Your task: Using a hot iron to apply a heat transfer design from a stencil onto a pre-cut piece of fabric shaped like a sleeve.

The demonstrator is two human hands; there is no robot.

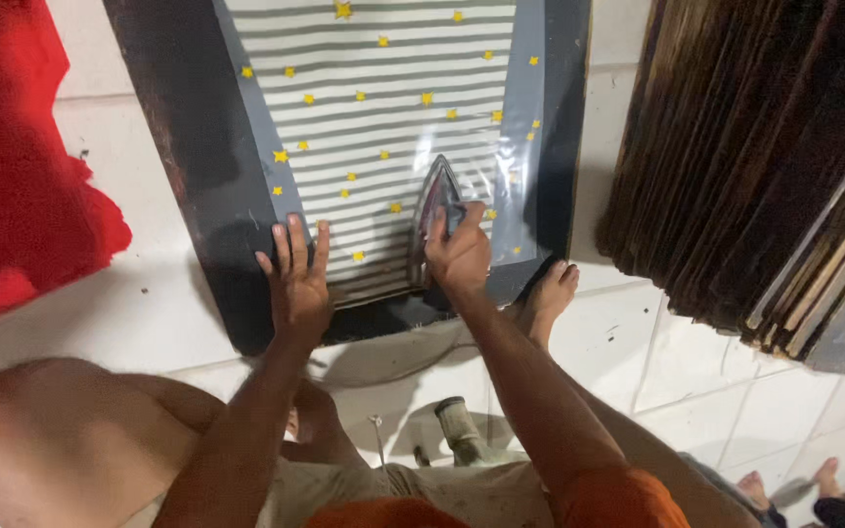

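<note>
A grey-and-white striped cloth with yellow stars (pixel 383 108) lies flat on a dark padded board (pixel 188 127) on the floor. My left hand (pixel 297 279) rests flat on the cloth's near left edge, fingers spread. My right hand (pixel 460 252) grips the handle of a dark clothes iron (pixel 439 200), whose tip points away from me and whose sole sits on the cloth's near right part.
White floor tiles (pixel 139 293) surround the board. A red cloth (pixel 12 166) lies at the left. A stack of brown boards (pixel 765 166) leans at the right. My bare foot (pixel 550 298) rests beside the board's corner. Another person's feet (pixel 784 484) show bottom right.
</note>
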